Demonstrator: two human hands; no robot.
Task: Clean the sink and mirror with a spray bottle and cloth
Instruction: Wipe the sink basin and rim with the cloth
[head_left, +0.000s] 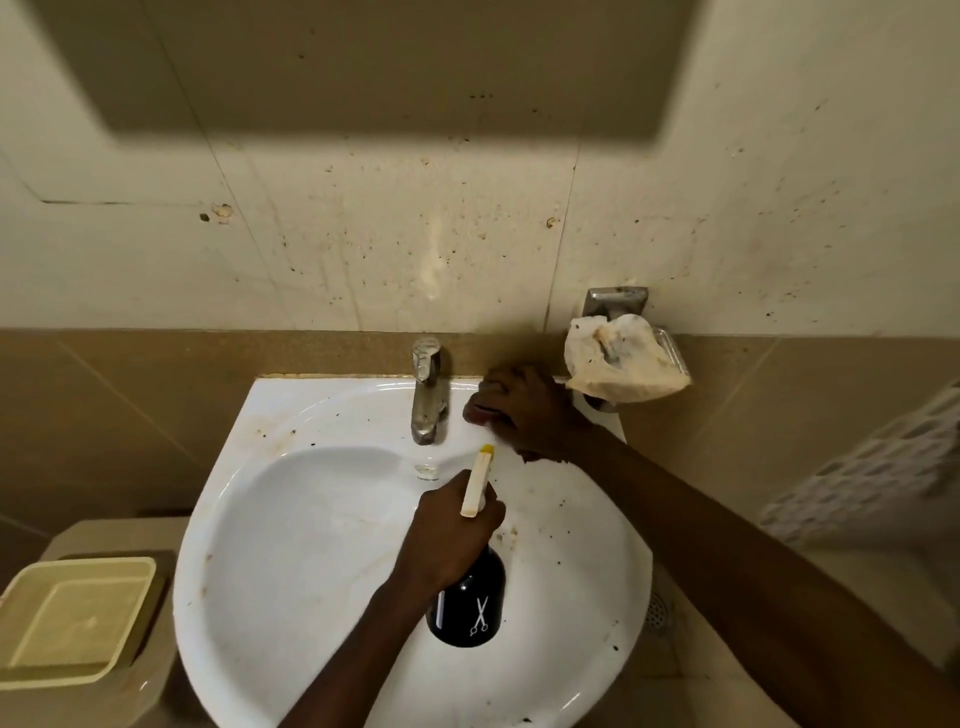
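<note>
The white sink (218, 545) fills the lower middle, with brown stains and dark specks along its rim. My left hand (447, 535) grips the neck of a black spray bottle (467, 608) over the basin, its cream nozzle (478, 483) aimed at the back rim. My right hand (530, 410) presses on the back rim just right of the metal tap (428, 389), fingers curled over a small dark pad (487, 388). A crumpled, stained white cloth (623, 358) lies on the wall-mounted metal holder (615, 301). Only a dark rectangular shadow crosses the wall at the top; no mirror glass shows.
A cream plastic tub (78, 613) rests on a beige cistern at the lower left. The tiled wall behind is spotted with dirt. A floor drain (658, 610) lies below the sink's right edge. A white lattice object (883, 467) stands at the right.
</note>
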